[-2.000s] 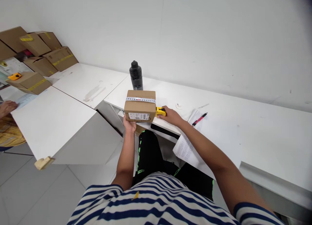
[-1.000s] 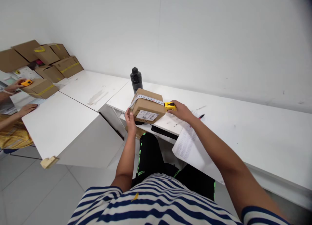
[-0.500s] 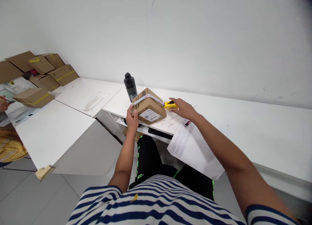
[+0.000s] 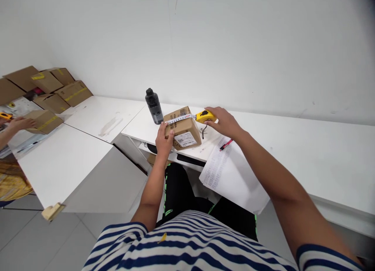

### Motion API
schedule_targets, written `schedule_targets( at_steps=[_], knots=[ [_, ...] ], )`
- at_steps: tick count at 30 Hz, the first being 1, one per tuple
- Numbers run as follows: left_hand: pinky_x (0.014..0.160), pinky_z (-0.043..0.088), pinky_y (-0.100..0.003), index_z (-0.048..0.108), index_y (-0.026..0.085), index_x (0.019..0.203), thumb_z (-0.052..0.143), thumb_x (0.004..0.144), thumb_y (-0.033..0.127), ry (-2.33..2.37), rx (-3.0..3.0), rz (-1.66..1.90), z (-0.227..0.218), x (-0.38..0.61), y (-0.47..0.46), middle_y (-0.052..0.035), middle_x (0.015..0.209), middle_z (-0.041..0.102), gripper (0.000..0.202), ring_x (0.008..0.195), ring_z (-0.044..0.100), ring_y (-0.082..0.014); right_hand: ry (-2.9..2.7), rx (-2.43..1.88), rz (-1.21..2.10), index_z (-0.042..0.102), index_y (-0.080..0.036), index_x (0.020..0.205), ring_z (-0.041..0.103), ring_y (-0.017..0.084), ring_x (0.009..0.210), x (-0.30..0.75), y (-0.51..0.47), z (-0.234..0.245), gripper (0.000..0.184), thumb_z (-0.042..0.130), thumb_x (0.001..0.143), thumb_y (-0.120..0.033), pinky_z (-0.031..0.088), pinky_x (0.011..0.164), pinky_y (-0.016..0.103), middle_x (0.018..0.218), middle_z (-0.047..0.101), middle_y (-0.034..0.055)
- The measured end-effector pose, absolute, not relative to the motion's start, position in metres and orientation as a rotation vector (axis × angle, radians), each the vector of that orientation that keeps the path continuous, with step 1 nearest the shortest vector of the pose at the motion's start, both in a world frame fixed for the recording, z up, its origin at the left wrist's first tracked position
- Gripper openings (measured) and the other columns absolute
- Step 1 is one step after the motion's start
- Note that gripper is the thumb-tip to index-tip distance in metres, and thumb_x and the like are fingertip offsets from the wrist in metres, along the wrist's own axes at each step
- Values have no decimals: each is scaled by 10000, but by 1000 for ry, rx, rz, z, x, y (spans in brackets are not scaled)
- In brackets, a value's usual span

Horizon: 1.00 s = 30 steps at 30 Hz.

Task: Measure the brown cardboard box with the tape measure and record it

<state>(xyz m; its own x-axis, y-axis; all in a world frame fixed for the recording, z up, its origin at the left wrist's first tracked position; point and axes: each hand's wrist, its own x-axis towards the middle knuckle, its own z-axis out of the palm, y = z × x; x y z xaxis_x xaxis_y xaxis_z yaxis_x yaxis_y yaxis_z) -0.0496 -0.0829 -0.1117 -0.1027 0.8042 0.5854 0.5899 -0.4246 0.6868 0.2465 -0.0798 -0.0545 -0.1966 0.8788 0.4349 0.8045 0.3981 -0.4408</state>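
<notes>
A small cardboard box (image 4: 190, 126) with a white printed label (image 4: 185, 139) sits on the white table in front of me. My left hand (image 4: 164, 141) grips its left side, thumb on the label side and fingers at the top edge by the end of the tape. In my right hand (image 4: 225, 122) is a yellow tape measure (image 4: 206, 115), held at the box's right edge. Its white blade (image 4: 179, 119) runs pulled out across the box top between my hands. A dark cord hangs beneath the tape measure.
A dark bottle (image 4: 154, 106) stands behind the box to the left. Papers (image 4: 234, 177) with a red pen (image 4: 225, 144) overhang the front edge at right. At far left, another person's hand (image 4: 23, 123) reaches towards a box (image 4: 43, 120), near several stacked cardboard boxes (image 4: 74, 93).
The box has turned and sits flatter, its label facing me more. My right hand and the tape measure have risen slightly. The other person's hand has reached further in at left.
</notes>
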Motion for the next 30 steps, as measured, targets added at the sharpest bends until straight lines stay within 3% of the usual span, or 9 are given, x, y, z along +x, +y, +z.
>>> schedule_targets(
  at_steps=[6,11,17,22,30],
  knots=[
    [1244,400,-436,634,256,1382,616,942,476,1495,1979,1486,-103,-40,-87,-82,1583,527,493,1474,497,-272,-2128,-1341,185,505,-291,1525,531,344,1220,268,-73,-38,643,514,948,-575,427,1079,511,1299,632,120],
    [1222,432,-439,640,264,1378,635,933,450,1482,2027,1426,-99,-34,-87,-75,1594,514,483,1480,491,-276,-2264,-1288,201,564,-300,1486,546,346,1167,270,-65,-15,588,579,919,-457,423,1064,514,1215,665,113],
    [1214,444,-438,625,274,1399,673,912,435,1414,2080,1359,-97,-26,-89,-64,1602,505,515,1477,494,-281,-2393,-1180,242,585,-308,1451,581,343,1172,247,-63,12,557,599,901,-394,456,1032,509,1259,655,113],
    [1168,488,-430,616,294,1409,681,911,410,1421,2074,1331,-96,-13,-91,-44,1605,502,515,1476,494,-284,-2423,-1194,340,549,-307,1454,613,322,1179,205,-58,5,566,595,893,-366,487,1037,491,1296,616,112],
    [1142,493,-471,463,302,1539,706,881,473,1461,1930,1235,-93,-17,-95,-43,1622,478,722,1454,510,-333,-2355,-1169,240,484,-269,1485,593,325,1222,175,-54,-15,585,555,907,-330,509,1032,497,1343,577,131]
  ],
)
